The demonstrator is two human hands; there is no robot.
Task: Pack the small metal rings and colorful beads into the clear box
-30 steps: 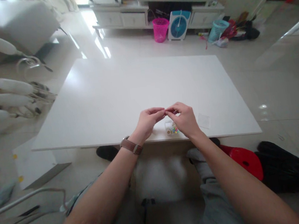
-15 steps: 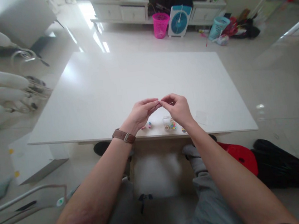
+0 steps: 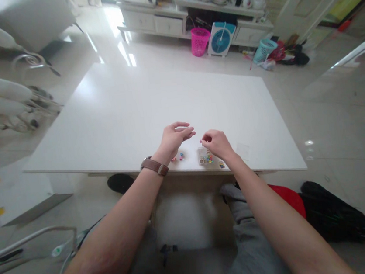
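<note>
My left hand [image 3: 174,138] hovers over the near edge of the white table [image 3: 153,109], fingers pressed into a pinch; what it holds is too small to make out. A brown watch sits on that wrist. My right hand [image 3: 215,144] is a little to the right and lower, fingers curled in a pinch just above a small clear box of coloured beads [image 3: 206,157]. A few loose beads [image 3: 178,157] lie on the table under my left hand, and one more bead [image 3: 221,164] sits by my right wrist.
A clear lid [image 3: 242,150] lies right of the box. A red stool [image 3: 286,197] and a black bag [image 3: 337,218] are on the floor at my right. A pink basket [image 3: 199,41], a fan [image 3: 220,39] and a low cabinet [image 3: 163,22] stand beyond the table.
My hands were touching at the fingertips; now they have drawn apart. The right hand has dropped toward the bead box. The camera has shifted slightly.
</note>
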